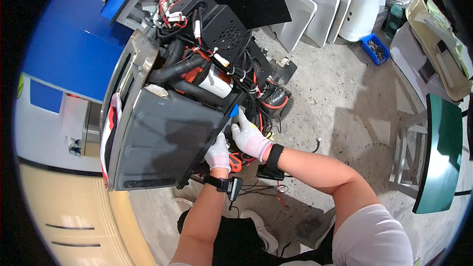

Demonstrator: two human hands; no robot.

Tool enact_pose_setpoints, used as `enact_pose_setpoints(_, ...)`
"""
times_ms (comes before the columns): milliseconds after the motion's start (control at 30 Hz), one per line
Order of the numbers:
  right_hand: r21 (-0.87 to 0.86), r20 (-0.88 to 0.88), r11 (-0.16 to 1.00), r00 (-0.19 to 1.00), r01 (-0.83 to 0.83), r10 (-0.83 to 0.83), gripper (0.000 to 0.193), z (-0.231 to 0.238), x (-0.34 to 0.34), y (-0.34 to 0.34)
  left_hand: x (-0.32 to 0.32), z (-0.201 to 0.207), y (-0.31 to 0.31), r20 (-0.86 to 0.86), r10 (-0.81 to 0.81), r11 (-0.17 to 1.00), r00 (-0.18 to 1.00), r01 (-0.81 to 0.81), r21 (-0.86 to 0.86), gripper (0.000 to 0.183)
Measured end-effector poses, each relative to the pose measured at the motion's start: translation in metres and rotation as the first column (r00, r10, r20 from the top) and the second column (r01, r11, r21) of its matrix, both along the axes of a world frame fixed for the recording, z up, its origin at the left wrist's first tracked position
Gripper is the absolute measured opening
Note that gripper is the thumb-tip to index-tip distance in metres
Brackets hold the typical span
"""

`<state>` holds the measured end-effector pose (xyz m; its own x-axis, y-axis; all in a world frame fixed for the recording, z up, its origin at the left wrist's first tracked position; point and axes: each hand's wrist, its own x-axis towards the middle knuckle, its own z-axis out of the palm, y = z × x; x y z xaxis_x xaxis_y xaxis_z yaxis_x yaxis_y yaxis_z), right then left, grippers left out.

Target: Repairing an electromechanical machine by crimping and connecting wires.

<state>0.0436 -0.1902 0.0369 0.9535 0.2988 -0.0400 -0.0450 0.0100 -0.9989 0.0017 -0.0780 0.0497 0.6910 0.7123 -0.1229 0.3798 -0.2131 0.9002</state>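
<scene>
Both my hands wear white knit gloves and are at the edge of an open machine with a dark grey panel [162, 133]. My right hand [250, 138] is closed at the panel's right edge, its fingertips at a small blue piece [234, 111]. Just below and to the left, my left hand [218, 153] reaches up against the panel's black edge; its fingers are mostly hidden. Beside the left wrist is a red-orange and black object [235, 163] of a kind I cannot make out. Above the hands run black hoses [189, 66], bundled wires [249, 88] and a white cylinder [217, 83].
A black perforated box [229, 37] tops the machine. White panels [315, 12] lean at the back, near a blue bin [375, 49] of small parts. A green-topped stool [438, 152] stands at right. Loose cables [261, 189] lie on the concrete floor by my shoes. Cream cabinets [79, 216] are at left.
</scene>
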Motion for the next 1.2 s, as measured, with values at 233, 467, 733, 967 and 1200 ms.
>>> enact_pose_setpoints(233,0.013,0.034,0.999,0.999,0.034,-0.035,0.053,0.0,0.0,-0.001,0.006,0.009,-0.015,0.013,0.021,0.988,1.0,-0.022,0.155,0.031)
enact_pose_setpoints(467,0.136,0.168,0.986,0.983,-0.097,0.073,0.043,-0.011,0.001,0.0,0.009,-0.02,0.01,0.063,-0.02,0.9,0.998,-0.01,0.436,0.027)
enact_pose_setpoints(733,-0.084,0.149,0.996,0.989,0.013,0.0,0.05,-0.002,-0.009,-0.002,0.011,-0.033,0.015,0.099,0.087,0.996,0.991,-0.089,0.015,0.024)
enact_pose_setpoints(967,-0.018,0.078,1.0,0.997,0.014,-0.013,0.062,-0.005,0.004,0.001,0.017,-0.011,-0.009,0.275,0.088,0.995,0.957,-0.098,0.023,0.015)
enact_pose_setpoints(1200,-0.293,0.18,0.942,0.958,-0.163,0.222,0.063,-0.009,0.006,-0.012,-0.01,0.002,-0.003,0.116,0.061,0.941,0.991,-0.018,-0.338,0.009)
